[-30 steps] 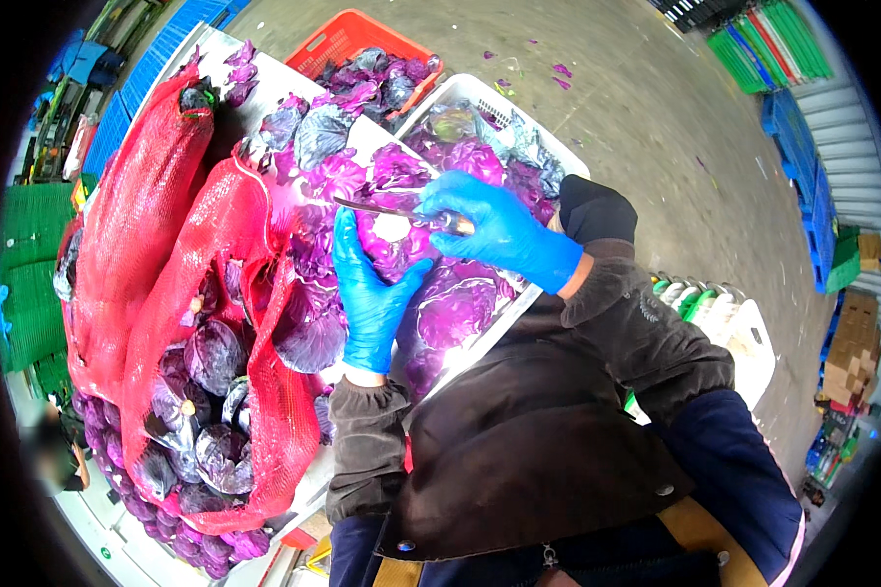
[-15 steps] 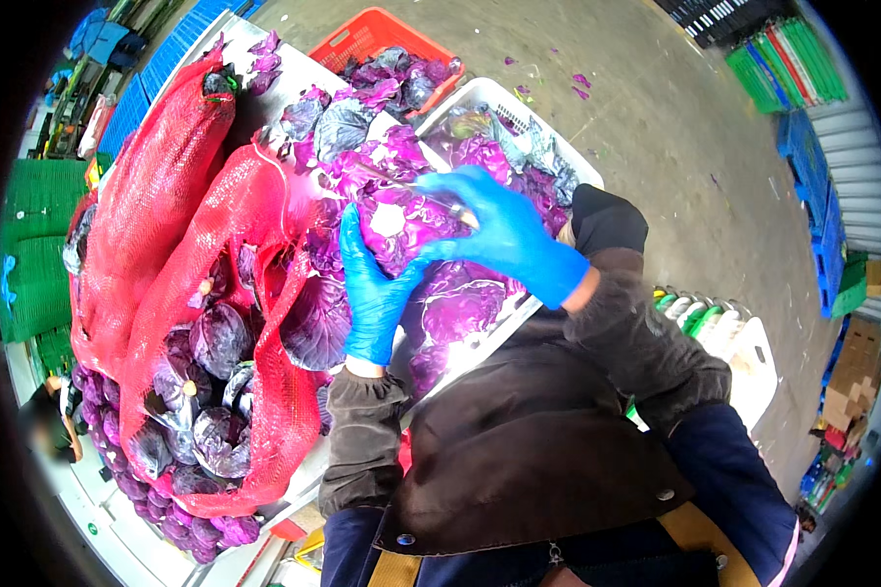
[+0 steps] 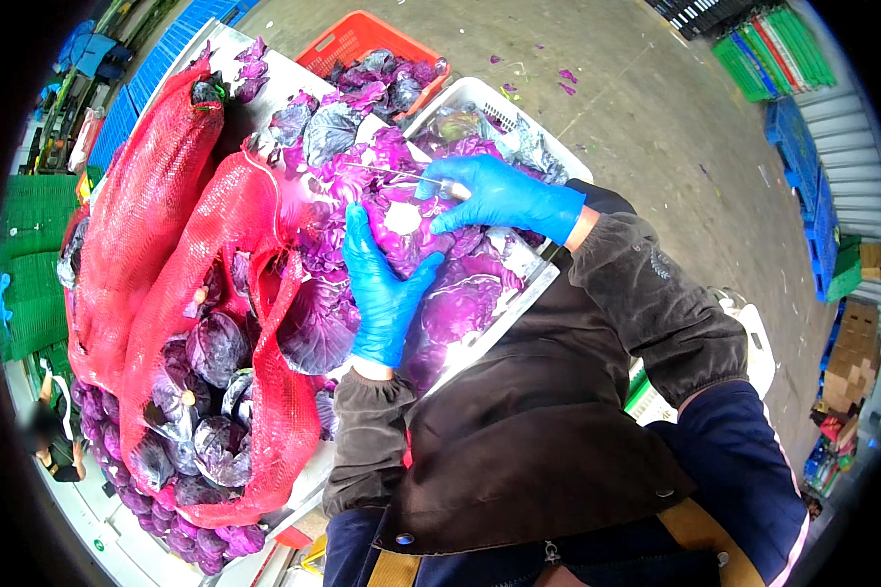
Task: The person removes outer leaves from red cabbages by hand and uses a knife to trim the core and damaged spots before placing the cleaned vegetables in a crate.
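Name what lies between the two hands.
A purple cabbage with a pale patch, between the left hand and right hand; it shows in the head view.

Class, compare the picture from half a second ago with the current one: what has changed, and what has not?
The right hand has moved up in the picture, opening a gap from the thumb of the left hand. It still holds the knife; the left hand stays cupped around the red cabbage.
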`<state>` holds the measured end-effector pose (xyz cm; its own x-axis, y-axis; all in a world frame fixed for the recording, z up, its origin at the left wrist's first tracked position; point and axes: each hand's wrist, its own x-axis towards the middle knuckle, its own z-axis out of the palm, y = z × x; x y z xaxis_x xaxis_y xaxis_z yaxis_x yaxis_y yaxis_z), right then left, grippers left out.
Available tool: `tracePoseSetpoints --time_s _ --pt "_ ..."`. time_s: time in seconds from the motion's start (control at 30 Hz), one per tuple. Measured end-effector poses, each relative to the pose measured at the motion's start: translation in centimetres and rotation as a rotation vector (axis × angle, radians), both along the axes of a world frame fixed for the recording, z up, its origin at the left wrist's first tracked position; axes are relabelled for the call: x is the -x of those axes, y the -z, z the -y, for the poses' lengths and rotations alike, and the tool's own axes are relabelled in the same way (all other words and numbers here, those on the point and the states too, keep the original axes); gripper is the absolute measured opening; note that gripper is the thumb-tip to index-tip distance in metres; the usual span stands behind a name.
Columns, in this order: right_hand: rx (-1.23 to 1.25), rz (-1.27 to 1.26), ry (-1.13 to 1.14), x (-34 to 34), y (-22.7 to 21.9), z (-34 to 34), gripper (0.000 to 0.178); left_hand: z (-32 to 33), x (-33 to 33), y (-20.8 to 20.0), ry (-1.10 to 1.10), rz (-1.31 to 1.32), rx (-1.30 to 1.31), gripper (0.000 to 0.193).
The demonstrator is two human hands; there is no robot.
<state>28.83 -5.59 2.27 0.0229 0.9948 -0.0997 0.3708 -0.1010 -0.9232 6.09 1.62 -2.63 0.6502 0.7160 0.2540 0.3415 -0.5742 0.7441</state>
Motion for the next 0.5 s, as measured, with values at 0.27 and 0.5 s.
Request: tracePoseSetpoints --time_s 0.27,0.5 --pt "-0.284 0.471 0.068 1.8 0.2 2.0 0.041 0.4 -0.8 -0.4 -0.041 -0.033 -0.068 0.114" --pt "-0.336 0.546 0.247 3.7 0.3 2.3 0.033 0.6 -1.6 -1.1 -0.029 0.025 0.005 0.112"
